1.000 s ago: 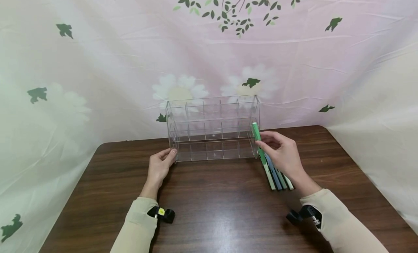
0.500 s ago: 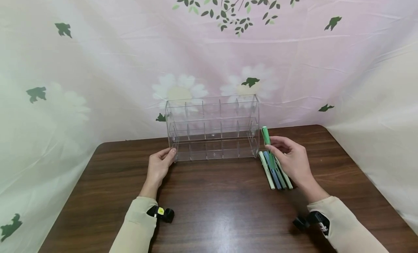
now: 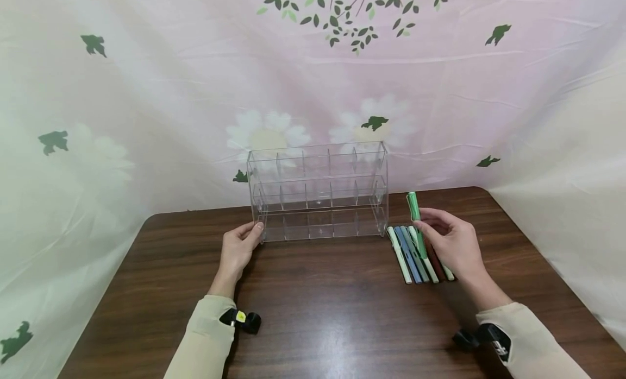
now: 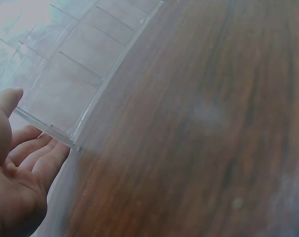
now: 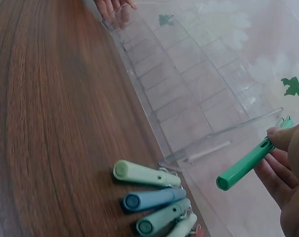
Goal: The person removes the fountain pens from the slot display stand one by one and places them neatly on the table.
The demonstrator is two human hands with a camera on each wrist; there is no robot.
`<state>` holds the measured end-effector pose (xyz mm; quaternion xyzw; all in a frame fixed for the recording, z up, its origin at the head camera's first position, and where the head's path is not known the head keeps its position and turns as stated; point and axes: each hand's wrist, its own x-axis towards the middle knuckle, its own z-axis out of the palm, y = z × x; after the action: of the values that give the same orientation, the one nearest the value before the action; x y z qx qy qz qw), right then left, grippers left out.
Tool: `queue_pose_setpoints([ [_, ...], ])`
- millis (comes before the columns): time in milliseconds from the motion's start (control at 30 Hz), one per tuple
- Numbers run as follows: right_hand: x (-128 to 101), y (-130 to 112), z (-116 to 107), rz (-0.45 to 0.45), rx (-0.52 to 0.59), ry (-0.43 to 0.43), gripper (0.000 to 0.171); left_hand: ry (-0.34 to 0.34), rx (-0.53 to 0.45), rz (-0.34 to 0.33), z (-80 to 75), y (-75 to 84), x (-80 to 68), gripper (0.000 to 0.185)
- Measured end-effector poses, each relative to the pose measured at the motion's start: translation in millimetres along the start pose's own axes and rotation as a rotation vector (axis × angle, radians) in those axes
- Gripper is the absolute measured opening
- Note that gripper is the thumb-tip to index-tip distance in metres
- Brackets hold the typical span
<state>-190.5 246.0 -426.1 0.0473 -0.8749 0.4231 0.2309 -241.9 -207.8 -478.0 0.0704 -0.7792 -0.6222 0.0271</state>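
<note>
A clear acrylic organizer (image 3: pixel 318 191) with three stepped rows of compartments stands at the back of the brown table (image 3: pixel 318 314). My left hand (image 3: pixel 239 248) rests with straight fingers against its lower left corner (image 4: pixel 73 143). My right hand (image 3: pixel 452 240) pinches a green pen (image 3: pixel 414 210), lifted and tilted, to the right of the organizer; in the right wrist view the green pen (image 5: pixel 250 163) hangs above the row. Several pens (image 3: pixel 415 254) lie side by side on the table under that hand, pale green (image 5: pixel 144 174), blue (image 5: pixel 152 198) and teal (image 5: pixel 162 219) among them.
A pink and cream floral cloth (image 3: pixel 313 86) hangs behind and around the table. The table's front half (image 3: pixel 332 324) shows bare wood. Black camera mounts sit on both wrists (image 3: pixel 242 319).
My right hand has carried the green pen to the right, away from the organizer's right end to a spot above the lying pens. The left hand has stayed put.
</note>
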Motion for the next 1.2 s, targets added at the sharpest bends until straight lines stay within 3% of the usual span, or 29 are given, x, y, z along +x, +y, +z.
queue_pose_setpoints([
  [467,-7,23,-27,0.117,-0.095,-0.004,0.034,0.002,0.003,0.011,0.2,-2.1,0.5,0.055],
  [767,-9,38,-43,0.15,-0.164,-0.061,0.036,0.003,-0.007,0.015,0.3,-3.4,1.1,0.054],
  [1200,-8,59,-50,0.204,-0.292,-0.146,0.041,0.01,-0.017,0.021,0.6,-3.0,-0.2,0.053],
])
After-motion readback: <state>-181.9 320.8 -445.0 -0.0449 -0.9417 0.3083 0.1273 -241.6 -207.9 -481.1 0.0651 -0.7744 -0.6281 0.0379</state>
